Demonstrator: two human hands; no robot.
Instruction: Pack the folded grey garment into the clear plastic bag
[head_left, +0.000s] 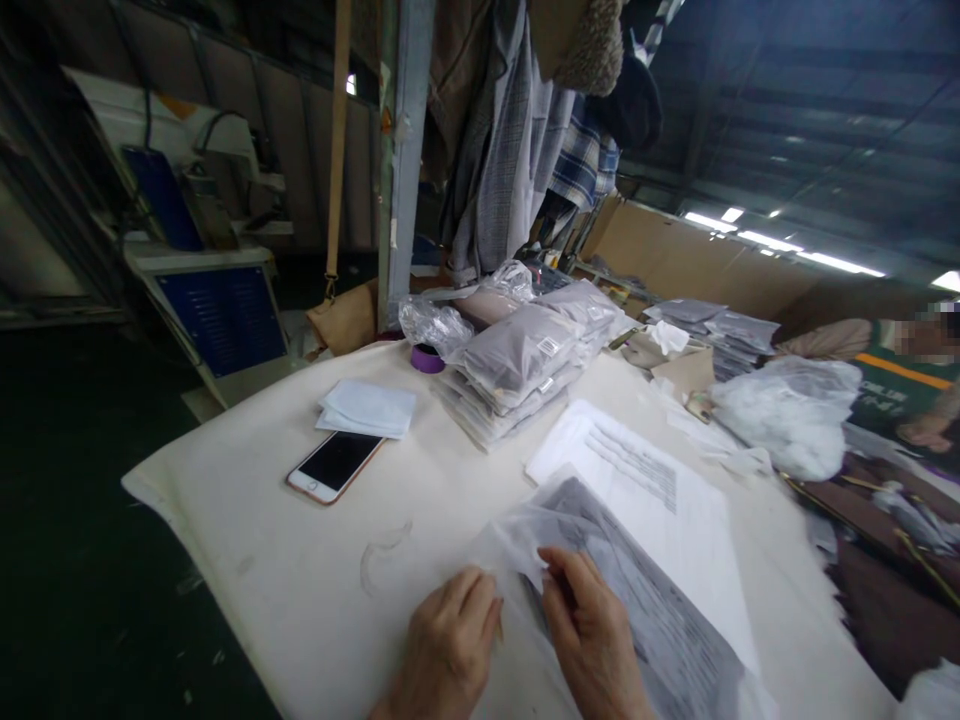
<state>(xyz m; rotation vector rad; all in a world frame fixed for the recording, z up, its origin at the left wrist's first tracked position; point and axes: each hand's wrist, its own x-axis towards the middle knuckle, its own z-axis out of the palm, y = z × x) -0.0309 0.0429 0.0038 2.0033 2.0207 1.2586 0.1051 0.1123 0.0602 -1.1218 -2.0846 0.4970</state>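
Observation:
A clear plastic bag point(637, 590) with a flat dark grey item inside lies at the front of the table, partly over a printed sheet of paper point(622, 470). My right hand point(589, 625) pinches the bag's film near its open-looking upper left part, thumb against forefinger. Close by on the left, my left hand point(454, 635) has its fingers closed at the edge of the same film. The bag's lower end runs out of view under my right forearm.
Packed grey bags point(517, 370) are stacked behind, beside a purple tape roll point(427, 358). A phone point(335, 465) and folded pale blue paper point(369, 407) lie left. Garments point(502, 150) hang above. At right are a white plastic bundle point(795, 410) and a co-worker point(892, 370).

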